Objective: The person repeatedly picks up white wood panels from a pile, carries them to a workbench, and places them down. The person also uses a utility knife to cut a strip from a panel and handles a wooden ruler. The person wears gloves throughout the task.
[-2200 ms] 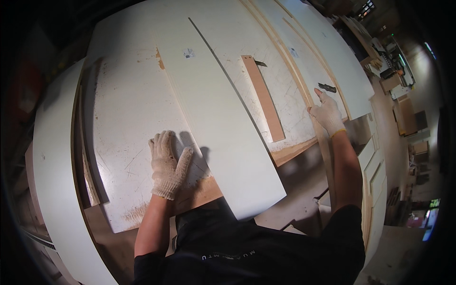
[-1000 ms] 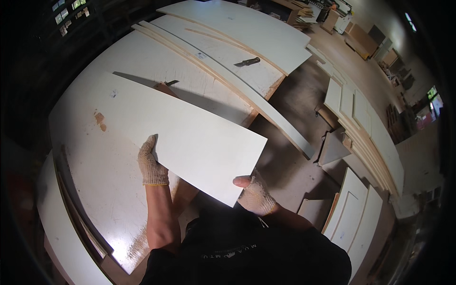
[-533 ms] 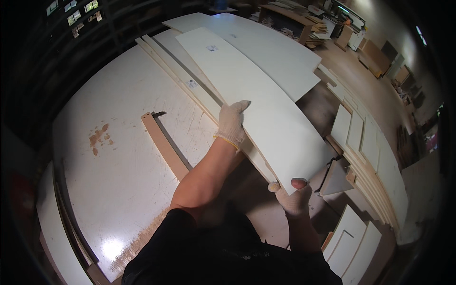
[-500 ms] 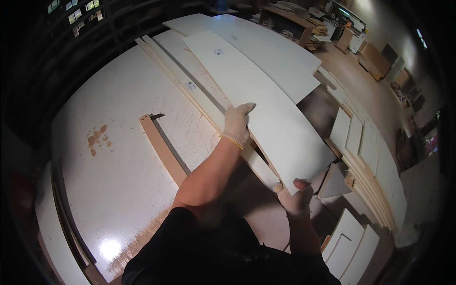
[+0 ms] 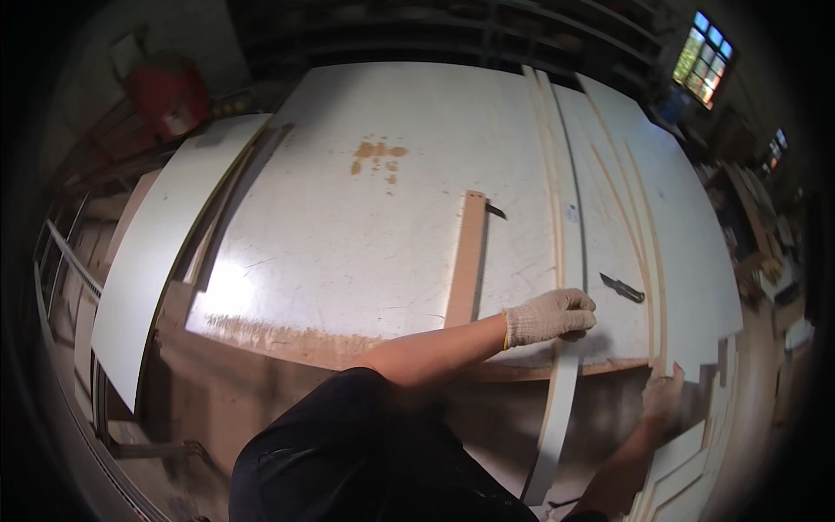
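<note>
A scuffed white table (image 5: pixel 348 252) bears a brown strip (image 5: pixel 468 261), a knife (image 5: pixel 622 288), a wide panel (image 5: pixel 685 217) and a narrow overhanging board (image 5: pixel 564 383).

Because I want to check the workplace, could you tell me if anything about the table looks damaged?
Yes. The white tabletop has brown patches toward its far side and a ragged brown strip along its near edge, where the white surface looks worn away.
</note>
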Tool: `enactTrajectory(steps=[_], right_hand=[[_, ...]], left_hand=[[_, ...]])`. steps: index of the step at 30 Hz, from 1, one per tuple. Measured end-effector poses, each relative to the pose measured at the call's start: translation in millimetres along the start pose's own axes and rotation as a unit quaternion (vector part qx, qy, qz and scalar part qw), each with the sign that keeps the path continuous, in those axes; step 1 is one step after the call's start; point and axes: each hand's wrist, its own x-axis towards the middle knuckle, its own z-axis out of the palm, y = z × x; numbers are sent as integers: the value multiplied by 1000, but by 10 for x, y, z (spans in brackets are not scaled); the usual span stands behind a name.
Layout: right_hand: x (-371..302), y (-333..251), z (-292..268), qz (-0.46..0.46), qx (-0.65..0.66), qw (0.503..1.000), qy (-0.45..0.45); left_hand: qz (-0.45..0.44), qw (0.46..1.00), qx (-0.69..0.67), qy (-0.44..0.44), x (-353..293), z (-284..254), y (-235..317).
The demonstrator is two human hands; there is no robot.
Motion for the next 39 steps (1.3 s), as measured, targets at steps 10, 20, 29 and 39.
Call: enactTrajectory(steps=[10,20,29,39], right_hand=[[-805,-245,468,-249,-605,752,-84],[-3106,1085,4105,-184,-227,771,-566],[-4900,1578,5652,-216,-402,572,-681],[-5256,1841,9107,-503,-624,500,-327]], left_hand=[[271,667,-281,634,-5699,-1470,-107],[515,312,-357,715,-7328,-2874,-82],[358,257,-327,836,-7449,-2857,95],[520,308,-375,703,-7819,-2234,-177]])
